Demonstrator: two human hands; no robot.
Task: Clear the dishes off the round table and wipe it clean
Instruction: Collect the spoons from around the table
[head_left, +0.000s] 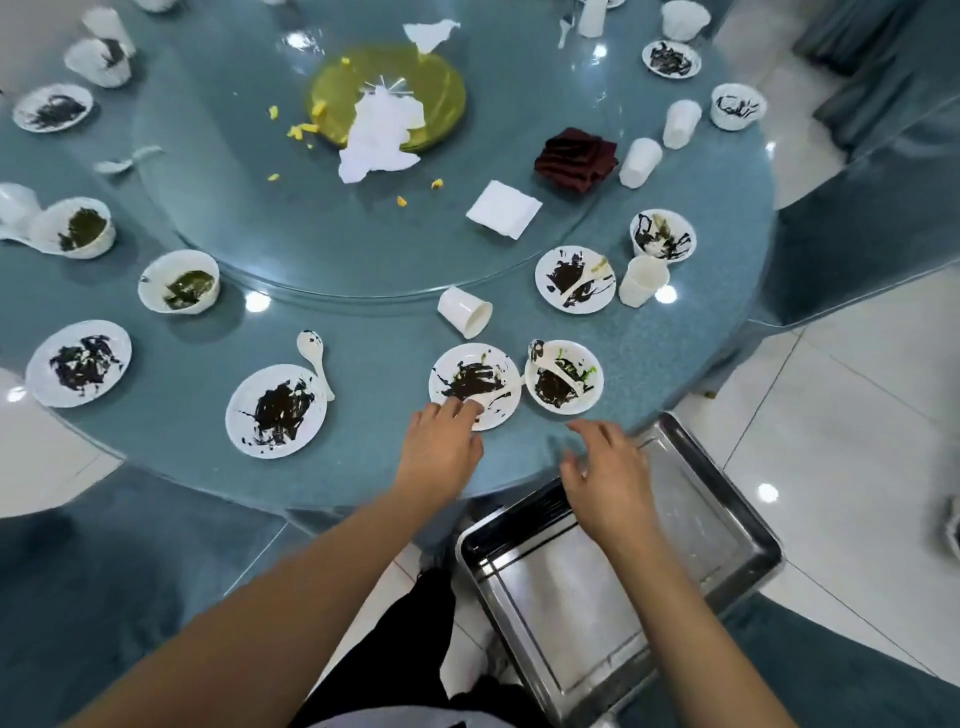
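At the near edge of the round counter (363, 291) I see a small white plate (475, 382) smeared with dark sauce, with a white spoon lying across its right side. Just right of it sits a white bowl (564, 376) holding dark residue, green scraps and a white spoon (550, 364); that spoon's long axis runs from upper left, bowl end, to lower right. A paper cup (465, 312) lies on its side beyond the plate, mouth toward the lower right. Left of the plate, another sauce-smeared plate (276, 411) has a spoon (317, 364) beside it, handle pointing toward me.

My left hand (441, 447) rests with fingertips on the near rim of the small plate; whether it pinches the rim I cannot tell. My right hand (608, 478) hovers spread, holding nothing, near the bowl and over the far end of a steel tray (727, 530). I see nothing in the tray, which sits below the counter edge.
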